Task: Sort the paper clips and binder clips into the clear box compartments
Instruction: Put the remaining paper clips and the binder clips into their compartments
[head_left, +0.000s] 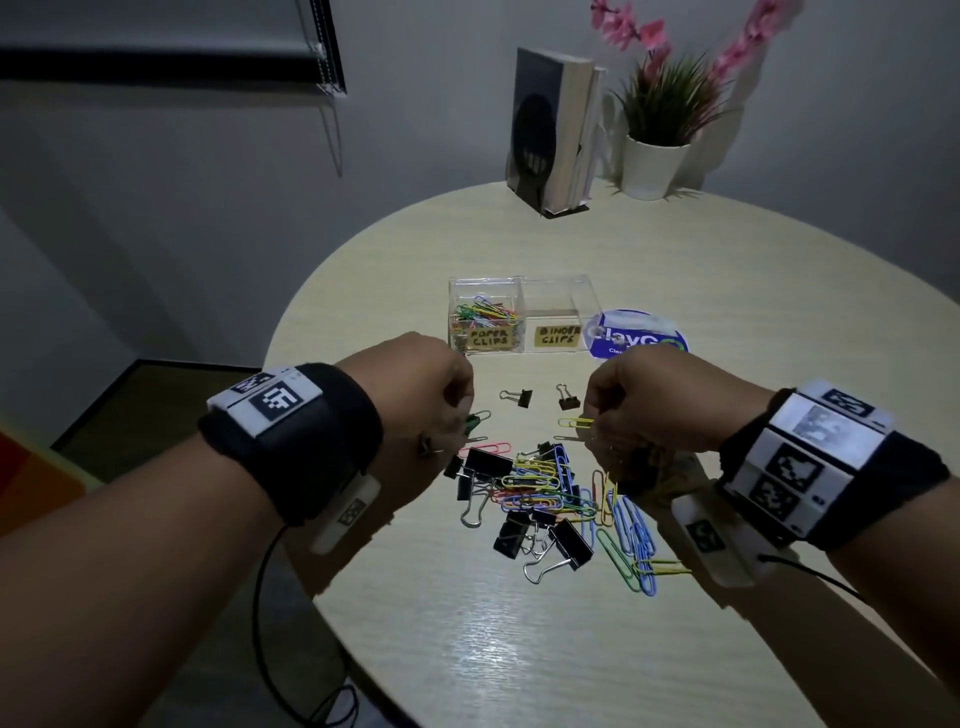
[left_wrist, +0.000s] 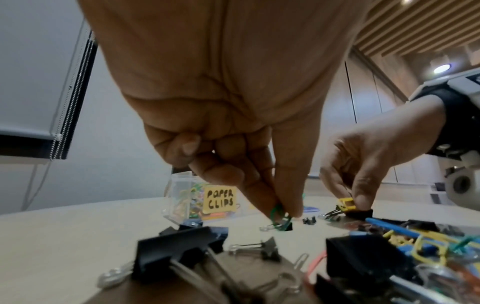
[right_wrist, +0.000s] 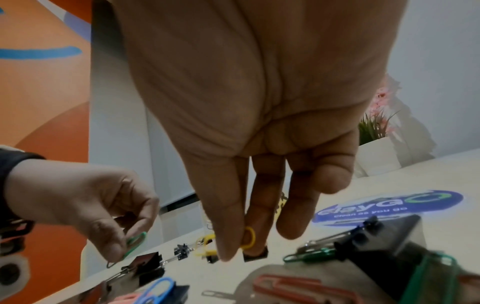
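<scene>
a heap of black binder clips (head_left: 519, 525) tangled with coloured paper clips (head_left: 628, 535) lies on the round tabletop (head_left: 519, 649) between the two wrists, and two small binder clips (head_left: 519, 397) sit apart, between the heap and the clear box (head_left: 519, 317). behind the box stand a book in a black holder (head_left: 550, 130) and a potted plant with pink flowers (head_left: 660, 130); a window blind (head_left: 171, 52) hangs at the upper left.

the box's left compartment holds coloured paper clips behind a yellow note reading "paper clips" (head_left: 488, 338); the right compartment bears a note reading "binder clips" (head_left: 558, 336) and looks bare inside. a blue round sticker (head_left: 639, 335) beside the box reads "claygo", and the right wrist view adds "clean as you go" beneath it.

the left hand (head_left: 421, 384) hovers over the heap's left edge, thumb and forefinger fingers (left_wrist: 262, 197) pinching a green paper clip (left_wrist: 279, 216). the head view hides most of this pinch behind the knuckles; the left wrist view shows it plainly. the right hand (head_left: 660, 405) pinches a yellow paper clip (right_wrist: 249, 236) between thumb and fingers (right_wrist: 262, 216), the other fingers loosely bent. from the head view, its end pokes out to the left of the fist.
</scene>
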